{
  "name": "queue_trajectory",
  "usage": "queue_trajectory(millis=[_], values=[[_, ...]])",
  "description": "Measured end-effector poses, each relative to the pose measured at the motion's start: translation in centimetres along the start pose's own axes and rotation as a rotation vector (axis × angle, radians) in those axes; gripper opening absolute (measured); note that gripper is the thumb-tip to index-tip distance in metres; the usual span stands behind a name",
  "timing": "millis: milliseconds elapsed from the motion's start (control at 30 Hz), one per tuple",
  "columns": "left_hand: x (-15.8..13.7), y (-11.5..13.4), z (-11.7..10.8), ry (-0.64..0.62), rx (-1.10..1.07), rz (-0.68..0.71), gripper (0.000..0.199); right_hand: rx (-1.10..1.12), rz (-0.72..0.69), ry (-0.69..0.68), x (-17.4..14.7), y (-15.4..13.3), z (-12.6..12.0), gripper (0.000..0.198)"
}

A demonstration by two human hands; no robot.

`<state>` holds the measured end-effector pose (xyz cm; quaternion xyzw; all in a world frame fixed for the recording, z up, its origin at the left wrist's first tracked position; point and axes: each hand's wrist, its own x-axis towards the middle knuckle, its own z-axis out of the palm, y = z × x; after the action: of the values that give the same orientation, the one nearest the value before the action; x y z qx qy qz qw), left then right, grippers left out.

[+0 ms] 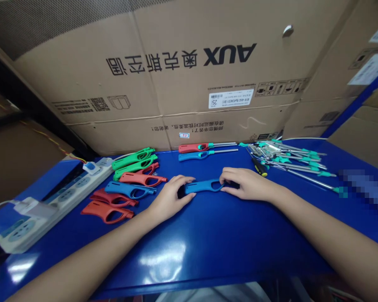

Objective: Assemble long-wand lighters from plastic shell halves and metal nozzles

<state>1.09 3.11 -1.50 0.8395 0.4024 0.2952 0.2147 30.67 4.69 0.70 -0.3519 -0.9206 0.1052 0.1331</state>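
Between my two hands lies a blue lighter handle [203, 186] with a trigger loop, low over the blue table. My left hand [171, 196] grips its rounded left end between thumb and fingers. At the loop end, my right hand [239, 183] pinches the handle with thumb and fingertips. Left of my left hand are several loose handles: green handles [134, 158], a blue handle [129, 189] and red-orange handles [105, 210]. Beyond my hands, a red lighter [193, 148] and a blue lighter [193, 156] with metal rods lie side by side.
A heap of metal rods with teal fittings [283, 157] lies at the back right, a black-and-yellow screwdriver [260, 167] beside it. At the left runs a white power strip [63, 199] with plugs and cables. A large cardboard sheet [176, 96] walls off the table's back.
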Motion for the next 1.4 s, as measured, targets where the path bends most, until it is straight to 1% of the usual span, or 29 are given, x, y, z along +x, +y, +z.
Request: queue_trajectory(millis=[67, 133, 200, 267, 300, 333, 367, 400, 500, 533, 567, 633, 800, 867, 933, 967, 1033, 1067, 1100, 1133, 1167, 1233, 1300, 1400], values=[[-0.1, -0.3, 0.4, 0.023, -0.024, 0.001, 0.037, 0.014, 0.003, -0.002, 0.0, 0.2, 0.1, 0.014], [-0.1, -0.4, 0.5, 0.029, -0.023, 0.008, 0.038, 0.027, 0.007, 0.029, 0.0, 0.3, 0.2, 0.014], [0.0, -0.4, 0.6, 0.036, -0.014, 0.016, 0.039, 0.026, 0.019, 0.123, 0.0, 0.3, 0.2, 0.017], [0.0, -0.5, 0.6, 0.043, -0.012, 0.017, 0.040, 0.025, 0.049, 0.252, -0.1, 0.3, 0.1, 0.019], [0.0, -0.5, 0.6, 0.048, -0.016, 0.016, 0.040, 0.041, 0.073, 0.299, -0.1, 0.2, 0.0, 0.020], [0.0, -0.6, 0.6, 0.052, -0.022, 0.015, 0.040, 0.075, 0.100, 0.312, -0.1, 0.1, -0.1, 0.021], [-0.1, -0.6, 0.6, 0.057, -0.027, 0.014, 0.040, 0.127, 0.119, 0.282, -0.2, 0.1, -0.2, 0.022], [-0.1, -0.7, 0.6, 0.057, -0.030, 0.016, 0.040, 0.188, 0.128, 0.215, -0.2, 0.0, -0.3, 0.023], [-0.1, -0.8, 0.7, 0.053, -0.033, 0.036, 0.039, 0.325, 0.107, -0.097, -0.3, -0.3, -0.6, 0.028], [-0.1, -0.9, 0.7, 0.053, -0.034, 0.042, 0.039, 0.333, 0.103, -0.172, -0.3, -0.4, -0.7, 0.029], [-0.1, -0.9, 0.7, 0.053, -0.035, 0.046, 0.039, 0.324, 0.106, -0.216, -0.4, -0.4, -0.7, 0.030], [0.0, -1.1, 0.8, 0.061, -0.034, 0.052, 0.039, 0.279, 0.122, -0.236, -0.3, -0.5, -0.7, 0.033], [0.0, -1.2, 0.8, 0.067, -0.026, 0.066, 0.039, 0.242, 0.144, -0.168, -0.1, 0.2, -0.6, 0.047], [-0.1, -0.9, 0.6, 0.088, -0.013, 0.063, 0.034, 0.199, 0.179, -0.104, -0.3, 0.9, -1.1, 0.041], [-0.2, -0.2, 0.4, 0.102, 0.019, 0.081, 0.028, 0.075, 0.278, -0.009, -0.8, 1.8, -2.3, 0.031], [-0.4, 0.2, 0.3, 0.094, 0.041, 0.104, 0.026, -0.010, 0.352, 0.046, -1.2, 2.3, -3.0, 0.033], [-0.6, 1.1, 0.1, 0.036, 0.082, 0.168, 0.025, -0.160, 0.474, 0.153, -2.2, 3.4, -4.8, 0.046], [-0.8, 1.4, 0.1, 0.000, 0.103, 0.201, 0.027, -0.211, 0.533, 0.154, -2.9, 4.0, -5.8, 0.052], [-0.9, 1.7, 0.1, -0.035, 0.123, 0.229, 0.028, -0.283, 0.613, 0.154, -3.6, 4.6, -6.7, 0.052], [-0.9, 2.0, 0.1, -0.063, 0.142, 0.250, 0.030, -0.342, 0.711, 0.114, -4.3, 5.2, -7.5, 0.046], [-1.0, 2.1, 0.2, -0.086, 0.156, 0.263, 0.033, -0.364, 0.834, 0.045, -5.1, 5.8, -8.3, 0.036], [-1.0, 2.2, 0.4, -0.115, 0.170, 0.269, 0.033, -0.353, 0.952, -0.029, -6.4, 6.9, -9.4, 0.025], [-0.9, 2.0, 0.6, -0.119, 0.172, 0.264, 0.029, -0.320, 1.020, -0.081, -7.3, 7.7, -10.0, 0.019], [-0.7, 1.7, 0.7, -0.095, 0.181, 0.262, 0.023, -0.255, 1.045, -0.112, -8.0, 8.3, -10.1, 0.015]])
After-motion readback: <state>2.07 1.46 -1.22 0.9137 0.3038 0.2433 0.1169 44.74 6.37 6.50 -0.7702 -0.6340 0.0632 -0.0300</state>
